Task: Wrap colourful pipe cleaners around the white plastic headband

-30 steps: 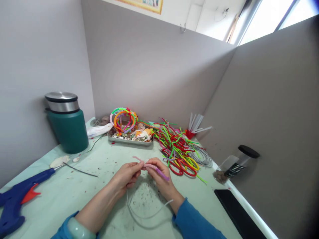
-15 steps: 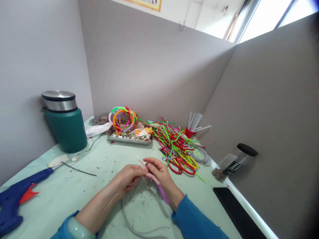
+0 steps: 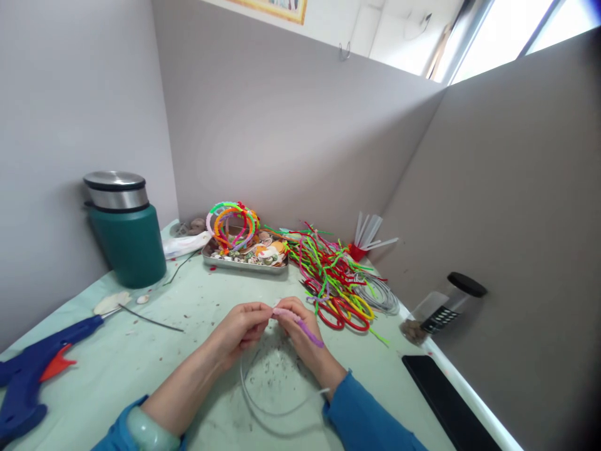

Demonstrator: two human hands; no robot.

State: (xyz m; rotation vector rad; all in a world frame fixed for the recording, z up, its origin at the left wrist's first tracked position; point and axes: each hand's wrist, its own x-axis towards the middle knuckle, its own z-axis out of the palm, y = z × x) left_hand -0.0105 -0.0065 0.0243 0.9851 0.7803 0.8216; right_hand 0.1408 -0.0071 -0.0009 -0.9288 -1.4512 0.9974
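Now the loose tip of the pink-and-purple pipe cleaner [image 3: 310, 333], poking up half a second ago, is out of sight, perhaps wound down. Thumb and fingers pinched closed, the left hand [image 3: 240, 327] grips its pink end; the right hand [image 3: 300, 332], curled closed beside it, holds the pink stretch, purple lying across its thumb side, as grey wire [image 3: 282, 414] loops below.
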